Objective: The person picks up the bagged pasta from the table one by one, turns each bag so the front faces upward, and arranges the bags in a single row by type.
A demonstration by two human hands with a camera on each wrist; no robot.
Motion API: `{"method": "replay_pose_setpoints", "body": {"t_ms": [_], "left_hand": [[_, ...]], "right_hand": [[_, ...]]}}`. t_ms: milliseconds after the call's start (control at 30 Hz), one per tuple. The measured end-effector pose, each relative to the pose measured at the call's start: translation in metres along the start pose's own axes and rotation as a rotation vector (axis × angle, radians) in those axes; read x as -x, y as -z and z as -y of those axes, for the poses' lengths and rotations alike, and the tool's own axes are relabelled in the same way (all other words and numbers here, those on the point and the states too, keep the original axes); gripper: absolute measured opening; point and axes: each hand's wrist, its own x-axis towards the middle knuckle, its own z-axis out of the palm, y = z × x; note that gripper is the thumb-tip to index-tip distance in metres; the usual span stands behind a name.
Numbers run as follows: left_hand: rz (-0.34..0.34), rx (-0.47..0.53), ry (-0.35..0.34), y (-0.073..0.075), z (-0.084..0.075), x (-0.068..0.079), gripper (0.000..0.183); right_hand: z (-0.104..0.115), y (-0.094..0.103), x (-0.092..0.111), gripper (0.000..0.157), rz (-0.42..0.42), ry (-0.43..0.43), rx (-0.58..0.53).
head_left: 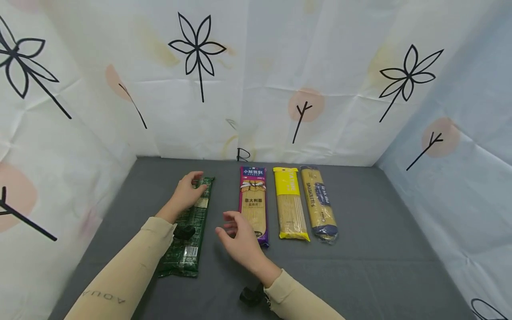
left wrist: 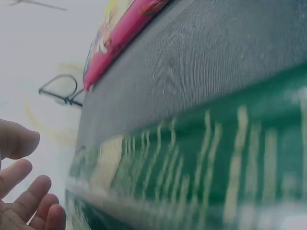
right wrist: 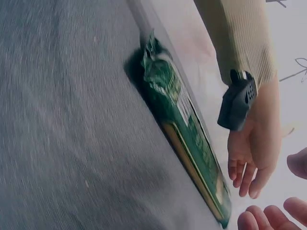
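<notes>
A long green pasta packet (head_left: 194, 235) lies on the grey cloth with its printed back and barcode up. My left hand (head_left: 186, 192) hovers over the far end of it, fingers loosely bent. In the left wrist view, its fingers (left wrist: 29, 196) are spread beside the green packet (left wrist: 187, 177) with nothing in them. My right hand (head_left: 241, 241) is held with relaxed, slightly curved fingers just left of a purple-edged pasta packet (head_left: 254, 202), overlapping its lower left edge in the head view. The right wrist view shows the left hand (right wrist: 254, 153) above the green packet (right wrist: 187, 129).
To the right lie a yellow-ended spaghetti packet (head_left: 291, 204) and a blue-labelled spaghetti packet (head_left: 320, 202), roughly parallel. White patterned cloth (head_left: 264, 53) walls in the grey surface (head_left: 360, 271) at the back and sides. Each wrist carries a black camera (head_left: 251, 296).
</notes>
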Motion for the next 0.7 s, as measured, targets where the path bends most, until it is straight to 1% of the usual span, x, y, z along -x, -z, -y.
{"method": "replay_pose_setpoints", "body": {"t_ms": [167, 267, 333, 467, 533, 600, 700], "left_hand": [[0.003, 0.021, 0.032, 0.007, 0.009, -0.003, 0.054], [0.008, 0.035, 0.052, 0.007, 0.013, -0.006, 0.054], [0.026, 0.03, 0.065, 0.006, 0.015, -0.009, 0.054], [0.087, -0.055, 0.087, 0.004, 0.022, -0.015, 0.055], [0.115, -0.103, 0.095, 0.005, 0.024, -0.017, 0.054], [0.128, -0.135, 0.1, 0.006, 0.024, -0.018, 0.053], [0.13, -0.137, 0.123, 0.007, 0.022, -0.019, 0.049]], "right_hand": [[-0.001, -0.011, 0.0, 0.045, 0.069, -0.048, -0.06], [-0.006, -0.018, 0.001, 0.049, 0.124, -0.085, -0.083], [-0.009, -0.023, 0.001, 0.052, 0.161, -0.124, -0.106], [-0.012, -0.033, 0.001, 0.058, 0.233, -0.211, -0.154], [-0.014, -0.037, 0.0, 0.063, 0.267, -0.238, -0.155], [-0.015, -0.039, -0.001, 0.067, 0.291, -0.248, -0.138], [-0.017, -0.04, -0.004, 0.072, 0.31, -0.243, -0.104]]}}
